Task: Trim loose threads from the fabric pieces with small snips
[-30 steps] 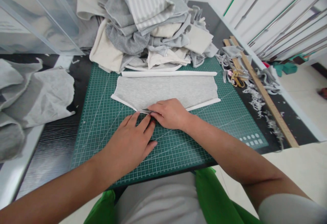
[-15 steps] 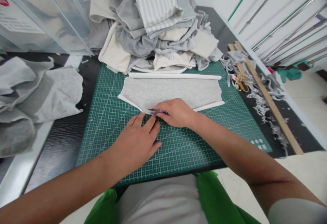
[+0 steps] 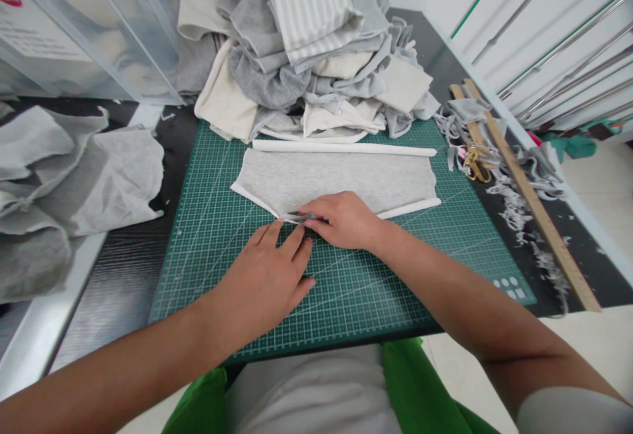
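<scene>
Nearest the camera, the person's lap shows at the bottom edge, with pale grey cloth flanked by bright green fabric (image 3: pixel 420 388). Both bare forearms reach forward from there onto the green gridded cutting mat (image 3: pixel 208 236) that covers the dark table top.

The left hand (image 3: pixel 262 279) lies palm down on the mat, fingers spread flat and holding nothing, its fingertips (image 3: pixel 277 226) touching the near pointed edge of the flat light grey knit fabric piece with white folded trim (image 3: pixel 336 180). The right hand (image 3: pixel 346 219) is curled, knuckles up, on that same near edge, pinching a small slim metal tool (image 3: pixel 299 215) whose tip sticks out to the left, just in front of the left fingertips; what kind of tool it is cannot be told. The fabric piece lies in the middle of the mat, spread flat, with its long straight side away from the person and its near edge coming to a shallow point under the hands.

Just beyond it, a narrow white strip of rolled cloth (image 3: pixel 346 149) lies parallel along its far side. Behind that rises a tall heap of grey, cream and striped fabric offcuts (image 3: pixel 306 45). To the left, crumpled pale grey cloth pieces (image 3: pixel 74 177) hang over the table edge, with clear plastic bins (image 3: pixel 74 31) behind them. To the right, a long wooden ruler (image 3: pixel 534 203) lies among grey thread and fabric scraps, near gold-handled scissors (image 3: pixel 472 160).
</scene>
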A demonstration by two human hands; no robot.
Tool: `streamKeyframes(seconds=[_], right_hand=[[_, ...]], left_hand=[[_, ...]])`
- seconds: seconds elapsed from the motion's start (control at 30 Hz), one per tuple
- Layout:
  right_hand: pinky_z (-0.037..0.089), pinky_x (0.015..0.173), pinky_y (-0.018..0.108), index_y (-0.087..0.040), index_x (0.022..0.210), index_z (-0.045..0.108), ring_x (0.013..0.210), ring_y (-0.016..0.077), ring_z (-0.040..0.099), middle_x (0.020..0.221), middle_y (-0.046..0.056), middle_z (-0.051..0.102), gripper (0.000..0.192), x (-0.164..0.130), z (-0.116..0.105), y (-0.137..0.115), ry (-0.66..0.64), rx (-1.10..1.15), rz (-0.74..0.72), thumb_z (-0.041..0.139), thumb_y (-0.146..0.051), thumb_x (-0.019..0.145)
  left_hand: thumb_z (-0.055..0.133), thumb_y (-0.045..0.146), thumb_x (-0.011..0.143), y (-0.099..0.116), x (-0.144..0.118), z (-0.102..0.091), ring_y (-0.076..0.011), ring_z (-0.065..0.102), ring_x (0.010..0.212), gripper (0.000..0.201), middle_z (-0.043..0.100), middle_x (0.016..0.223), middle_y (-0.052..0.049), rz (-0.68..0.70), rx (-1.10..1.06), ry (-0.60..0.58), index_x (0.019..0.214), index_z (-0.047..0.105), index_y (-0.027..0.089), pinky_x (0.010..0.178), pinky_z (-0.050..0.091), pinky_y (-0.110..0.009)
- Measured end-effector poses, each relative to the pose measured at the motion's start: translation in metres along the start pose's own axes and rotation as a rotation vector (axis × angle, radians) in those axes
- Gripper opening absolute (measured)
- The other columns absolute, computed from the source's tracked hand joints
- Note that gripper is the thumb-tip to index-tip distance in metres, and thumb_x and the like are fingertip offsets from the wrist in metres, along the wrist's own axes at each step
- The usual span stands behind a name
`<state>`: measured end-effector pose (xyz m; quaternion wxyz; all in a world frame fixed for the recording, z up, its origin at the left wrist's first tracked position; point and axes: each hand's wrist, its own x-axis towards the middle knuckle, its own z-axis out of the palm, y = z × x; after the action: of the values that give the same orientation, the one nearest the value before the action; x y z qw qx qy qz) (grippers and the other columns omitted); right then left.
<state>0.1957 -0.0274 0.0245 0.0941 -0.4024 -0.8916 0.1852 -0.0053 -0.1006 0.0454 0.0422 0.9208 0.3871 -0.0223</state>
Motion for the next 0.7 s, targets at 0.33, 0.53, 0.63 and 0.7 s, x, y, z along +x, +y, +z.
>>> streamKeyframes(seconds=[0.33,0.53,0.63,0.7], right_hand=[[0.048,0.084,0.031,-0.018,0.121,0.070,0.094,0.0197,0.071,0.107,0.006,0.078,0.030,-0.0048,0.0039,0.0048,0.051,0.070,-0.036,0.057,-0.028,0.096],[0.047,0.084,0.031,-0.019,0.120,0.070,0.095,0.0195,0.070,0.106,0.006,0.078,0.028,-0.0045,0.0059,0.0044,0.064,0.067,-0.027,0.057,-0.028,0.096],[0.047,0.083,0.032,-0.019,0.120,0.071,0.095,0.0201,0.071,0.106,0.006,0.078,0.029,-0.0039,0.0053,0.0029,0.052,0.044,-0.017,0.056,-0.030,0.097],[0.047,0.083,0.031,-0.018,0.120,0.071,0.096,0.0206,0.071,0.106,0.007,0.078,0.030,-0.0034,0.0047,0.0019,0.050,0.036,-0.013,0.055,-0.031,0.098]], left_hand=[[0.059,0.044,0.095,-0.0012,-0.0013,-0.0019,-0.0428,0.049,0.133,0.055,0.056,0.143,-0.015,-0.002,-0.021,-0.019,0.140,0.058,0.013,0.111,0.045,-0.058],[0.063,0.041,0.093,-0.0004,-0.0008,-0.0022,-0.0418,0.047,0.135,0.059,0.051,0.144,-0.020,-0.019,-0.044,-0.016,0.145,0.053,0.014,0.112,0.043,-0.057],[0.062,0.041,0.094,0.0002,-0.0008,-0.0017,-0.0421,0.046,0.136,0.057,0.051,0.144,-0.021,-0.020,-0.035,-0.023,0.143,0.054,0.013,0.113,0.042,-0.057],[0.061,0.041,0.094,0.0004,-0.0008,-0.0014,-0.0425,0.046,0.136,0.056,0.052,0.143,-0.021,-0.019,-0.028,-0.028,0.142,0.055,0.013,0.113,0.042,-0.057]])
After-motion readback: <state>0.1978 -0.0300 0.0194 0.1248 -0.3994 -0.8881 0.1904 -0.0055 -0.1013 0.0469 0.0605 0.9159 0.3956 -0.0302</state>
